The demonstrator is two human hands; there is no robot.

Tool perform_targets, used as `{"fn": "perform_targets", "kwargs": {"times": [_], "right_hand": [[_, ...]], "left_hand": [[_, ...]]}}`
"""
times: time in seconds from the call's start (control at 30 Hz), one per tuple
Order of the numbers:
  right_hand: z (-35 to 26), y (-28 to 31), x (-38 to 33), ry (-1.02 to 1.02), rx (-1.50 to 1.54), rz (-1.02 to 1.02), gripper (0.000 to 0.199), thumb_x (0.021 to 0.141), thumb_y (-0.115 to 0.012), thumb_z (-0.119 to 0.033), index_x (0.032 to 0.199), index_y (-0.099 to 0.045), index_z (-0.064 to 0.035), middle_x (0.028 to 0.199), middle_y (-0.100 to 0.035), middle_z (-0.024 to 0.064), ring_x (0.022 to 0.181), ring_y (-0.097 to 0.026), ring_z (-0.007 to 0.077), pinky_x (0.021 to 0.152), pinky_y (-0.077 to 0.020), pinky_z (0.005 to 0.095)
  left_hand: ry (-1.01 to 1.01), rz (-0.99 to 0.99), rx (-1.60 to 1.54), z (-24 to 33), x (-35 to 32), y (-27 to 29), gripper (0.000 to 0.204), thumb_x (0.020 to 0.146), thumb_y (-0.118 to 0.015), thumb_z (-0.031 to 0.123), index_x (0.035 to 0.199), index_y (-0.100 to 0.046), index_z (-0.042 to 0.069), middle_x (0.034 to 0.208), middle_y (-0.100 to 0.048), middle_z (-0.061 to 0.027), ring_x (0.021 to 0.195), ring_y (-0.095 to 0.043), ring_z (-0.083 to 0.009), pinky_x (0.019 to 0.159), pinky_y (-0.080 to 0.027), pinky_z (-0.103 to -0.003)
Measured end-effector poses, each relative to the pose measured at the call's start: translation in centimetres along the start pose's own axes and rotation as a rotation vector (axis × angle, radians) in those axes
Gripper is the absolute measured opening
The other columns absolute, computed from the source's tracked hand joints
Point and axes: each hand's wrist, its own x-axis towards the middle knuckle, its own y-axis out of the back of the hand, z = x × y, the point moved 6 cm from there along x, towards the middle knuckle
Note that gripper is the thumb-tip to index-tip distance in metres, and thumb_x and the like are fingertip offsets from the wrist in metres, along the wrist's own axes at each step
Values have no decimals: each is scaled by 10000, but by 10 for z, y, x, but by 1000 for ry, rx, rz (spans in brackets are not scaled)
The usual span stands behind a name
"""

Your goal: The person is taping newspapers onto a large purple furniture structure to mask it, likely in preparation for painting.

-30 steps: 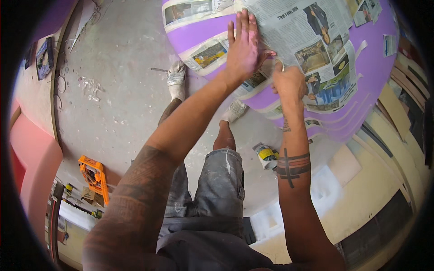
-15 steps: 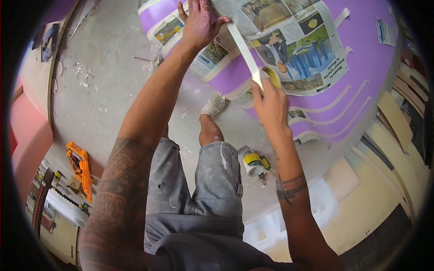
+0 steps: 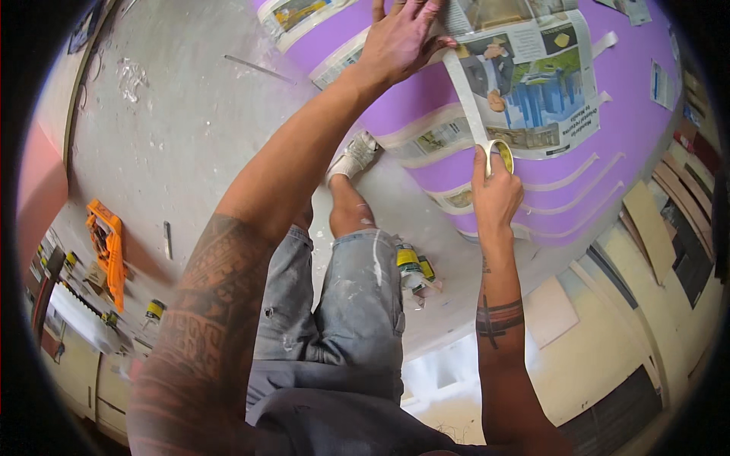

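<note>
Left hand [image 3: 399, 38] flat, fingers spread, pins the tape end on the newspaper sheet [image 3: 532, 83] against the purple wall [image 3: 608, 175]. Right hand [image 3: 494, 194] fingers clamped on the masking tape roll [image 3: 498, 156] below the sheet — strip pulled out, not yet pressed down; several sheets already taped.

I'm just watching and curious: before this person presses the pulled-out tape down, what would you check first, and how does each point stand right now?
1. Left hand pins the tape's start on the newspaper: ok.
2. Right hand grips the tape roll: ok.
3. Tape strip runs straight, no twist: ok.
4. Strip follows the newspaper's left edge: ok, as far as visible.
5. Strip already stuck along its length: cannot tell.
6. Footing free of the spray cans by the leg: ok, though close.
</note>
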Motion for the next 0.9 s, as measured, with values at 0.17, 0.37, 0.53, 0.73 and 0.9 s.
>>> {"fn": "perform_targets", "kwargs": {"times": [0.17, 0.37, 0.53, 0.73, 0.9], "right_hand": [[4, -13, -2, -118, -10, 1, 469, 1003, -616, -425, 817, -723, -8, 588, -615, 241, 567, -622, 467, 551, -478, 536], [5, -17, -6, -77, -36, 19, 427, 1013, -592, -417, 860, -712, -37, 673, -672, 233, 647, -674, 463, 600, -522, 553], [11, -26, -5, -40, -29, -71, 431, 1011, -599, -416, 860, -714, -29, 685, -671, 239, 654, -673, 468, 608, -526, 549], [10, -31, 9, -81, 25, 7, 448, 988, -620, -386, 778, -714, -2, 665, -666, 228, 676, -677, 466, 628, -524, 539], [15, -33, 16, -210, 56, -105, 435, 972, -627, -381, 796, -739, 1, 693, -678, 243, 681, -675, 465, 645, -527, 533]], "left_hand": [[-100, 24, 27, 3, 21, 10, 1079, 835, -719, 606, 1645, -192, 124, 1687, -123, -263, 1568, -103, -430, 1233, -50, -619], [-87, 33, -39, 3, 12, 7, 1132, 813, -724, 665, 1653, -171, 147, 1703, -58, -248, 1578, -48, -425, 1211, -61, -669], [-99, 44, 45, 1, 15, 3, 1144, 816, -711, 681, 1656, -147, 146, 1706, -15, -245, 1583, 5, -414, 1215, -42, -662], [-58, 95, -26, 13, 10, -8, 1206, 819, -673, 727, 1645, -97, 63, 1683, 4, -308, 1568, 30, -462, 1219, -22, -649], [217, 320, -304, 22, -24, -7, 1171, 809, -689, 702, 1637, -160, 65, 1682, -41, -303, 1569, -2, -463, 1243, 1, -601]]}}
